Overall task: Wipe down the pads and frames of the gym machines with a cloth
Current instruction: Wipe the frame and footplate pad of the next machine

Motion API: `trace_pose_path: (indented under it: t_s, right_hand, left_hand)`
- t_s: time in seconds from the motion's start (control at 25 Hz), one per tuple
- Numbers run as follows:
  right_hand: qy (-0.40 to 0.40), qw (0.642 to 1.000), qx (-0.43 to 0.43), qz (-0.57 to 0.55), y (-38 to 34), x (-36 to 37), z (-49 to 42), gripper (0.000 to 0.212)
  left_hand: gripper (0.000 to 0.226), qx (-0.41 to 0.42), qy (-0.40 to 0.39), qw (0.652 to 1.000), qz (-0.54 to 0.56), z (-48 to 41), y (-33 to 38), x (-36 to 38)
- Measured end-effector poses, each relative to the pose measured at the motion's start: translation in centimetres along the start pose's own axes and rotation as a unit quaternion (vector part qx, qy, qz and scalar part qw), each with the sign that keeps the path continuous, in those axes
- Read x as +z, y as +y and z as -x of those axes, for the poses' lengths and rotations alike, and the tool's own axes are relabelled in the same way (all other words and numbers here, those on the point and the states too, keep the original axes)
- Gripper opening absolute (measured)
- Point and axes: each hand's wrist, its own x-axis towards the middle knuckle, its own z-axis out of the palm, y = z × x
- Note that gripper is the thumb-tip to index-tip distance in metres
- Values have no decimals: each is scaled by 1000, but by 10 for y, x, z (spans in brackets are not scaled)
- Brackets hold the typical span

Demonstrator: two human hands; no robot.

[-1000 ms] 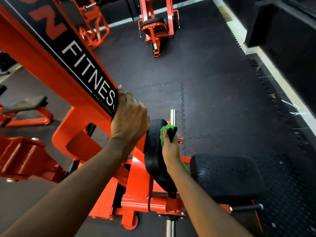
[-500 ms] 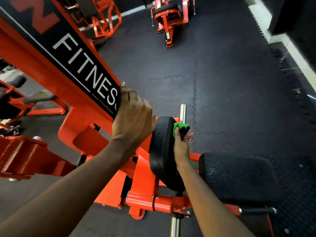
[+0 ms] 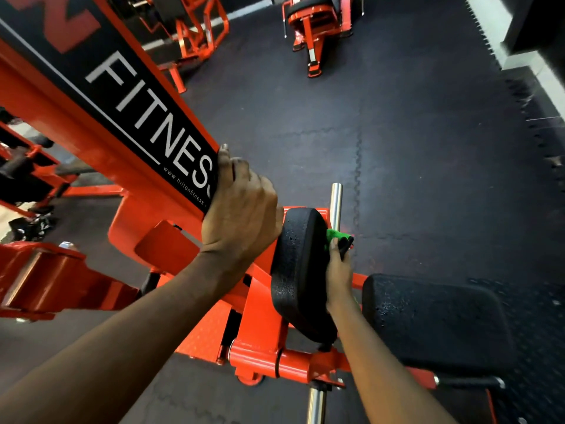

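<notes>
So left hand (image 3: 241,209) curls round the frame (image 3: 128,179), 10 o'clock of the pad (image 3: 301,270); right hand (image 3: 337,276) pinches the cloth (image 3: 334,235) at its 2 o'clock.

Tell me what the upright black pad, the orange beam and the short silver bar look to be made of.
Upright black pad: likely foam under a vinyl or rubber skin, matte and pebbled, with rounded edges.
Orange beam: painted or powder-coated steel by the look, glossy with sharp flat faces.
Silver bar: bare polished metal, probably chromed or stainless, with bright mirror streaks.
</notes>
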Motion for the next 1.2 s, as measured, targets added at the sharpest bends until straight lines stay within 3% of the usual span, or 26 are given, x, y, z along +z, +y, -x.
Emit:
trace_pose_path:
  t_s: [0.12,0.24,0.36,0.6,0.84,1.0,1.2]
  right_hand:
    - [-33,999,-24,-24,14,-1,7,76]
    - [-13,998,-31,47,-10,3,-13,77]
    - [6,993,18,113,-22,-2,-50,60]
    - [28,988,71,131,7,-22,-52,56]
    - [24,982,155,102,74,-48,-22,70]
    - [34,992,98,66,17,-30,-38,52]
    - [41,993,39,108,-13,-4,-70,85]
  left_hand:
    - [54,-5,-2,1000,2,-2,0,3]
    - [53,-11,-3,1000,3,-2,0,4]
    - [52,-17,6,1000,-4,-1,0,3]
    - [49,-19,2,1000,-11,-1,1,2]
    - [49,-27,10,1000,-9,-1,1,1]
    - [49,-24,19,999,-12,-1,2,3]
    - [50,-28,30,999,-9,-1,2,6]
